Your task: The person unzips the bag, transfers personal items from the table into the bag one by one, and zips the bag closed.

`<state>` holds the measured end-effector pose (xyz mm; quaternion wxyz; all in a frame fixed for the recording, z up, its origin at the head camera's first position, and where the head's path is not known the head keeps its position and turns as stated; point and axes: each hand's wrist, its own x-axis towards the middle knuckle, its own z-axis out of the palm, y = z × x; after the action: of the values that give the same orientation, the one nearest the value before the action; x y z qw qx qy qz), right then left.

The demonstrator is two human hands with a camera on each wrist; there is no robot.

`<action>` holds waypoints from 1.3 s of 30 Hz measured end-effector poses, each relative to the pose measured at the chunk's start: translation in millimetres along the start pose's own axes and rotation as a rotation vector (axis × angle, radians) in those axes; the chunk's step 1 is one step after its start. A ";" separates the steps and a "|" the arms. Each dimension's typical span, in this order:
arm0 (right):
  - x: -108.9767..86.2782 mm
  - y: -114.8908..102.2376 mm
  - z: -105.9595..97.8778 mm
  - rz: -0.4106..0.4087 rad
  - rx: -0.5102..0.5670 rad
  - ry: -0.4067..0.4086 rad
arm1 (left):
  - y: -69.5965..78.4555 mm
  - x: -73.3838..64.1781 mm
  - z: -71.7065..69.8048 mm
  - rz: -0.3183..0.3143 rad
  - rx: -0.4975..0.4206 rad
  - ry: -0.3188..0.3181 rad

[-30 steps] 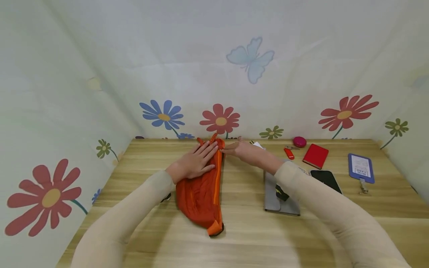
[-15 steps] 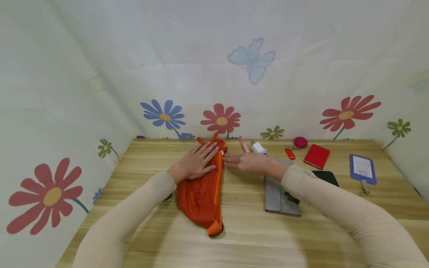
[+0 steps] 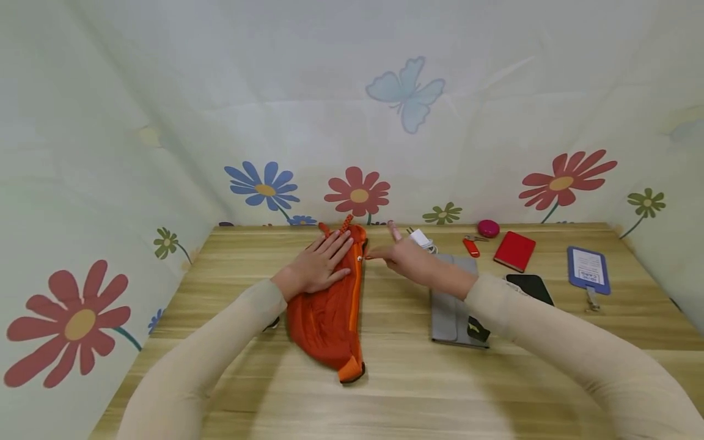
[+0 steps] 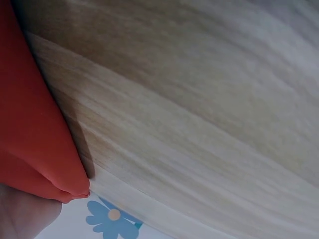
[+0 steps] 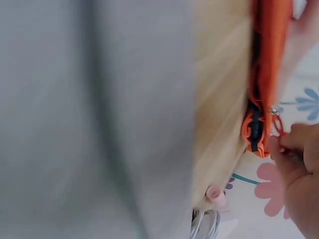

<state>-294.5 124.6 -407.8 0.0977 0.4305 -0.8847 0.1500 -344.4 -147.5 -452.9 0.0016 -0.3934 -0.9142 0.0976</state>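
An orange-red waist bag point(image 3: 324, 330) lies lengthwise on the wooden table, its zipper point(image 3: 354, 305) along the right side. My left hand point(image 3: 318, 264) rests flat on the bag's far half with fingers extended. Part of that hand point(image 4: 27, 214) shows below the bag's fabric in the left wrist view. Thumb and fingers of my right hand point(image 3: 409, 260) pinch the red cord of the zipper pull point(image 5: 278, 123). The metal slider sits near the far end of the zipper.
To the right lie a grey folder point(image 3: 445, 318), a black phone point(image 3: 530, 288), a red notebook point(image 3: 514, 251) and a blue card holder point(image 3: 588, 269). Farther back are a white charger point(image 3: 420, 239), a pink tube point(image 3: 393, 230), keys with an orange tag point(image 3: 470, 247) and a magenta case point(image 3: 488, 228).
My right hand and the zipper slider have moved a short way toward me along the bag's edge. My left hand stays on the bag.
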 end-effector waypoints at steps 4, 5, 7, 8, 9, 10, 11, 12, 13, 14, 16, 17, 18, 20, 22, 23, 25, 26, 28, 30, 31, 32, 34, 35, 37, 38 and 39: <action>7.1 5.7 -0.1 0.286 0.310 0.057 | -1.9 0.9 4.6 -0.005 -0.014 0.005; 7.6 6.5 -0.5 0.352 0.378 0.056 | -2.8 1.4 6.7 -0.008 -0.017 0.001; 8.1 7.2 -1.6 0.452 0.484 0.043 | -4.9 2.4 10.6 -0.014 -0.018 -0.005; 8.1 7.5 -2.0 0.481 0.503 0.034 | -6.0 2.8 12.2 -0.018 -0.018 -0.009; 8.3 7.2 -2.9 0.500 0.519 0.024 | -7.2 3.1 13.5 -0.018 -0.019 -0.003; 8.0 7.7 -3.0 0.514 0.532 0.013 | -7.7 3.6 14.3 -0.018 -0.015 0.001; 7.6 8.1 -3.3 0.518 0.532 0.001 | -8.3 4.2 14.9 -0.018 -0.012 0.005; 7.1 8.4 -3.5 0.513 0.532 -0.008 | -8.8 4.8 15.0 -0.016 -0.012 0.013; 6.4 8.6 -3.8 0.514 0.532 -0.018 | -9.1 5.1 14.7 -0.014 -0.013 0.019; 5.8 8.6 -4.0 0.514 0.539 -0.028 | -9.4 5.6 14.4 -0.013 -0.013 0.023; 4.2 8.1 -4.1 0.517 0.574 -0.050 | -9.6 6.7 13.7 -0.015 -0.006 0.019; 3.1 7.6 -4.3 0.516 0.589 -0.062 | -9.7 7.2 13.3 -0.017 -0.003 0.015; 2.0 7.3 -4.0 0.518 0.606 -0.074 | -9.7 7.6 13.1 -0.019 0.000 0.010; -0.4 5.5 -3.7 0.519 0.669 -0.094 | -9.9 8.4 13.1 -0.025 0.007 -0.001; -3.2 2.9 -3.4 0.526 0.722 -0.105 | -10.0 9.0 13.4 -0.029 0.009 -0.008; -4.9 1.7 -3.1 0.529 0.738 -0.110 | -10.1 9.3 13.5 -0.030 0.009 -0.011; -8.4 -1.7 -3.1 0.533 0.785 -0.132 | -10.3 9.7 13.6 -0.029 0.002 -0.010; -10.1 -3.5 -3.2 0.537 0.805 -0.141 | -10.5 9.9 13.8 -0.028 0.001 -0.010; -12.7 -6.0 -3.2 0.531 0.810 -0.153 | -10.7 9.5 13.7 -0.023 -0.005 -0.005; -14.5 -8.0 -3.3 0.524 0.831 -0.157 | -10.5 7.4 12.8 -0.014 -0.019 0.013; -15.0 -8.9 -3.6 0.524 0.838 -0.144 | -9.8 5.4 11.4 -0.006 -0.032 0.026; -15.0 -8.9 -3.2 0.520 0.834 -0.127 | -9.7 3.3 10.8 0.005 -0.043 0.042; -15.2 -8.5 -2.7 0.535 0.850 -0.108 | -7.7 -3.3 7.2 0.040 -0.054 0.072; -15.2 -8.0 -2.5 0.546 0.863 -0.097 | -6.5 -6.8 5.5 0.063 -0.056 0.078; -15.1 -6.1 -1.5 0.563 0.885 -0.075 | -3.2 -13.5 1.9 0.118 -0.067 0.074; -15.1 -5.1 -1.5 0.575 0.898 -0.069 | -1.8 -16.3 0.9 0.145 -0.071 0.065; -15.2 -4.3 -1.9 0.586 0.911 -0.060 | 0.4 -19.0 -1.0 0.170 -0.079 0.052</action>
<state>-281.7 133.9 -409.8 -0.1700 0.1685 -0.8155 0.5270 -330.9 -160.8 -450.6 0.0017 -0.4717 -0.8803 0.0509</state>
